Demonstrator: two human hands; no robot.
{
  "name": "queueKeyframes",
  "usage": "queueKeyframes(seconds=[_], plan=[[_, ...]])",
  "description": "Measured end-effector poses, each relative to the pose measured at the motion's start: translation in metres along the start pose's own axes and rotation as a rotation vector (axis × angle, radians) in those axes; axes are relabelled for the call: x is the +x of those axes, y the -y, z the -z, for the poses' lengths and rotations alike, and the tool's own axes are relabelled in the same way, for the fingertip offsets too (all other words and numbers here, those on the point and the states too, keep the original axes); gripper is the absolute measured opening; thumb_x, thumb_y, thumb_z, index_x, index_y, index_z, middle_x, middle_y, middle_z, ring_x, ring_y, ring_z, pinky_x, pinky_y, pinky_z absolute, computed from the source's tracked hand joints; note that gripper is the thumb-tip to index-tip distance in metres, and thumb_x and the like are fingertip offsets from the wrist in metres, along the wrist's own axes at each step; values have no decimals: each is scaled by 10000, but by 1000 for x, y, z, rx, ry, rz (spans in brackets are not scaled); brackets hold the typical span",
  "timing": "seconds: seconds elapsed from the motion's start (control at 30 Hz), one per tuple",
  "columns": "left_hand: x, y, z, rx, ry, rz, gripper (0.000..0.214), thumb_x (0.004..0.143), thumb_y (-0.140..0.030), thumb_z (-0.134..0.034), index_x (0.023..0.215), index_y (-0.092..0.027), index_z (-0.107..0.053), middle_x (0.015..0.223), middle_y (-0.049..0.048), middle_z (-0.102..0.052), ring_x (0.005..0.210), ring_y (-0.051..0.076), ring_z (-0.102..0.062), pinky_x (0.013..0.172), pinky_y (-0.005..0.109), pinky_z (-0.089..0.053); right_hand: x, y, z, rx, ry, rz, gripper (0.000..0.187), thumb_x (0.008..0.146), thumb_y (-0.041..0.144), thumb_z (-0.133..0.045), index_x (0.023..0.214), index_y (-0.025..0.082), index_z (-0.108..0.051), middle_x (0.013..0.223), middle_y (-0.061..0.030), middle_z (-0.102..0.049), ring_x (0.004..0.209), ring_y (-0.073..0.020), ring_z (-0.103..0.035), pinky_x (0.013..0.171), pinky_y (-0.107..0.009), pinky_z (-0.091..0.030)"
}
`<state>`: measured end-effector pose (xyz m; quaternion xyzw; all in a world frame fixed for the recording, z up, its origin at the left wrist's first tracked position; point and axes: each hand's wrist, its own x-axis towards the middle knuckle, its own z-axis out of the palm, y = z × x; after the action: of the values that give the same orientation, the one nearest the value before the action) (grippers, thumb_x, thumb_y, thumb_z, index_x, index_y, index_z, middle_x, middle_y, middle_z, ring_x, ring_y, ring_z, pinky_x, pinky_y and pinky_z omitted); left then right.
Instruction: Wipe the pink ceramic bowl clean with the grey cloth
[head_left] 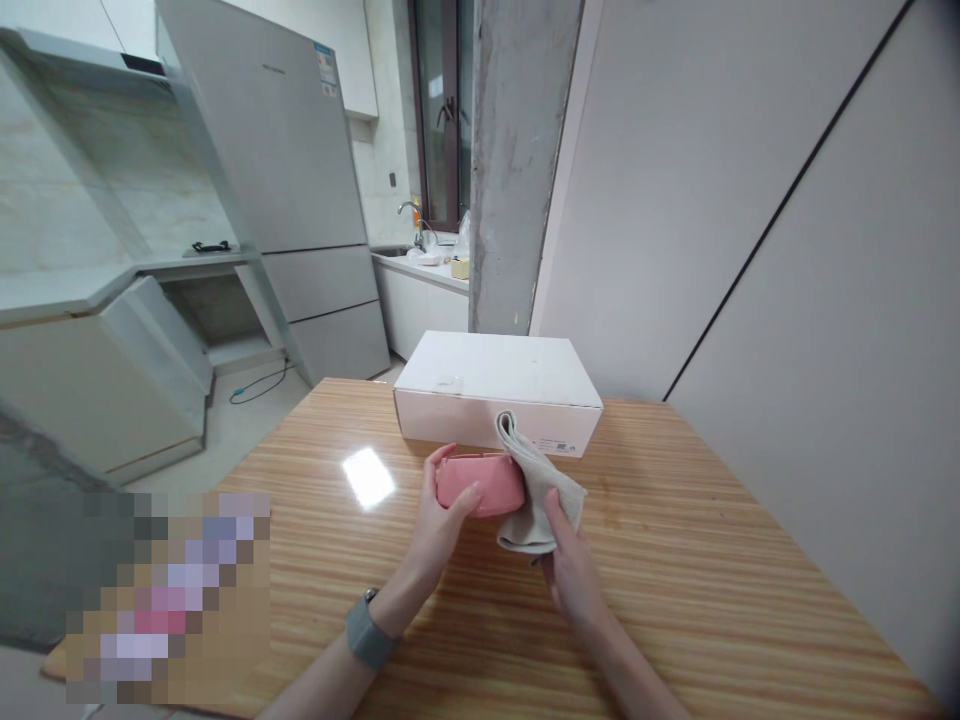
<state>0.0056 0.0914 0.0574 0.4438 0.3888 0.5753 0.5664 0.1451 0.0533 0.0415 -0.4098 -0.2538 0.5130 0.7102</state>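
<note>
Our left hand [446,525] is closed around a pink rounded case [480,484], and our right hand [571,572] grips a folded beige cloth [541,498]. The cloth presses against the right end of the case, its upper corner standing up just beyond it. Both hands are held together above a striped wooden table [697,570], near its middle, and the case is lifted in the left hand rather than lying on the surface, as far as we can tell.

Our left forearm [375,640] rises from the near left, with a grey wrist band [370,632] on it, and our right forearm [626,665] angles in from the near right. Just beyond the hands sits a closed white cardboard box [495,385], almost touching the cloth. A pixelated patch [169,600] hides something at the table's near left. Farther off stand a grey refrigerator [300,190], a concrete pillar [510,170], and a faucet [411,222] over a white counter [420,280].
</note>
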Motion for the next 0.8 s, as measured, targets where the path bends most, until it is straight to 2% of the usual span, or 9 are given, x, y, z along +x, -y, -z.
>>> queueKeyframes(seconds=[0.1, 0.23, 0.33, 0.43, 0.57, 0.7, 0.8], plan=[[2, -2, -1, 10, 30, -28, 795, 686, -382, -774, 1363, -227, -388, 1173, 88, -605, 1027, 234, -600, 911, 349, -465, -2, -2, -1, 30, -34, -43, 497, 717, 509, -778, 1126, 236, -704, 1211, -30, -700, 1262, -261, -544, 1101, -417, -400], [6, 0, -1, -240, 142, 113, 696, 815, -434, -601, 1437, -234, -363, 1316, 101, -564, 1209, 252, -534, 1014, 360, -407, 1, 13, -8, 128, -110, -62, 441, 690, 506, -791, 1033, 233, -737, 1144, -20, -730, 1217, -269, -581, 1043, -390, -466], [6, 1, 1, -261, 172, 164, 681, 810, -343, -621, 1443, -231, -397, 1373, 92, -546, 1282, 247, -483, 1075, 351, -352, 4, 25, -13, 211, -122, -70, 406, 692, 486, -790, 1000, 226, -745, 1089, -29, -751, 1207, -278, -588, 1001, -392, -501], [2, -2, 3, -185, 158, 90, 692, 797, -326, -682, 1430, -208, -430, 1363, 105, -558, 1270, 252, -489, 1076, 350, -351, 5, 34, -15, 270, -110, -97, 403, 698, 489, -779, 1003, 229, -747, 1068, -35, -757, 1190, -287, -600, 993, -409, -508], [-2, -5, 2, -165, 186, 35, 782, 705, -349, -777, 1406, -212, -459, 1314, 118, -584, 1203, 283, -531, 983, 343, -431, 4, 40, -15, 296, -29, -131, 371, 745, 509, -730, 997, 238, -750, 1074, -44, -755, 1175, -295, -611, 971, -426, -520], [-5, -6, -2, -267, 270, 60, 896, 655, -393, -806, 1436, -266, -385, 1311, 114, -568, 1182, 292, -541, 967, 373, -448, 1, 40, -15, 250, 26, -183, 433, 732, 540, -728, 1015, 213, -750, 1069, -67, -755, 1171, -312, -611, 945, -430, -533], [-6, -8, -6, -302, 266, 97, 964, 627, -428, -820, 1446, -260, -340, 1244, 116, -591, 1123, 285, -571, 948, 386, -460, 0, 37, -14, 212, 59, -204, 475, 718, 566, -732, 1032, 210, -748, 1078, -76, -752, 1174, -325, -606, 938, -438, -534]])
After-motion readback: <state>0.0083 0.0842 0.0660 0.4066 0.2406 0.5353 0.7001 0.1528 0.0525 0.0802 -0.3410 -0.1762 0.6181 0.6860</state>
